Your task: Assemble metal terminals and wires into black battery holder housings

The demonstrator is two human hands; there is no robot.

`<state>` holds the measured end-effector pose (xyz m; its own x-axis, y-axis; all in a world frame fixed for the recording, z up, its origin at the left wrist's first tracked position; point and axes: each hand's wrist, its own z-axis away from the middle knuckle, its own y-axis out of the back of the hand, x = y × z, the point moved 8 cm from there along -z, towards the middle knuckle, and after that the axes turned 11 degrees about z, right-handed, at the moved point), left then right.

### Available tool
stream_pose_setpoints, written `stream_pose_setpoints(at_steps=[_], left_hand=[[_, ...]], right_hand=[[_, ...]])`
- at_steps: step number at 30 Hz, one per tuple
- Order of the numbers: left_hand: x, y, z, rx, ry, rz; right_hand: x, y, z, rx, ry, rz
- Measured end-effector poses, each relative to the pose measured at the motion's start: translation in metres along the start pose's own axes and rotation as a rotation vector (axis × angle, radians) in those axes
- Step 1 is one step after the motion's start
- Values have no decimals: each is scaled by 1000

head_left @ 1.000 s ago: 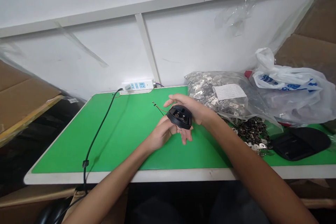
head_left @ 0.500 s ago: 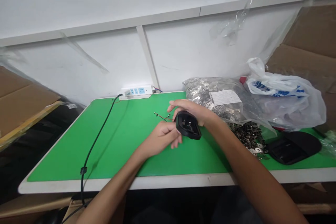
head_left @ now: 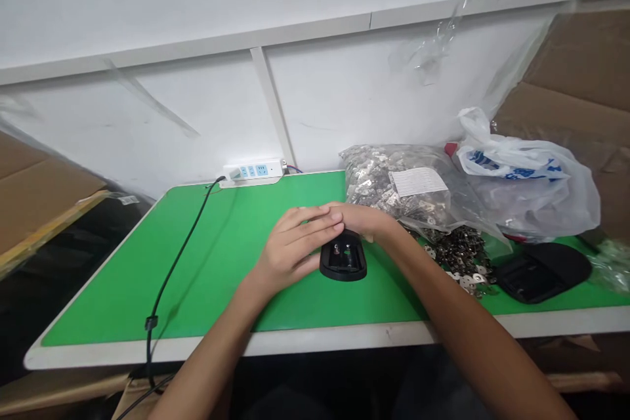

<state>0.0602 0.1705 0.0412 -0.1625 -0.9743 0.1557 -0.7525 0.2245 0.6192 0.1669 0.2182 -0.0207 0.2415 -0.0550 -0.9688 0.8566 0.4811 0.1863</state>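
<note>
A black plastic housing [head_left: 344, 268] with a rounded edge and an open hollow stands tilted above the green mat, its hollow facing me. My left hand [head_left: 294, 246] lies along its left side, fingers close together and reaching over its far end, with the fingertips against my right hand. From behind and above, my right hand [head_left: 358, 218] bends over the far end of the housing; most of its fingers are hidden by the left hand and the housing. Both hands hold the piece. The thin wires are out of sight.
A clear bag of small metal plates [head_left: 381, 177] stands behind my right hand, with loose plates [head_left: 465, 256] beside it. To the right are another black housing [head_left: 541, 272] and a white plastic bag [head_left: 536, 190]. A power strip [head_left: 253, 170] and black cable [head_left: 184, 246] lie left.
The housing has turned more upright and come slightly nearer. My left hand has gone from pinching its left edge to reaching over its far end. The wires beside it have dropped from sight.
</note>
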Motion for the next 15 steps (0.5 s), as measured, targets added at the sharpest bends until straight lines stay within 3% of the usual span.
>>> stream_pose_setpoints(at_steps=[10, 15], left_hand=[[9, 0, -3, -51, -28, -3], [16, -2, -1, -86, -84, -127]], right_hand=[[18, 4, -7, -41, -75, 7], [19, -1, -7, -72, -85, 24]])
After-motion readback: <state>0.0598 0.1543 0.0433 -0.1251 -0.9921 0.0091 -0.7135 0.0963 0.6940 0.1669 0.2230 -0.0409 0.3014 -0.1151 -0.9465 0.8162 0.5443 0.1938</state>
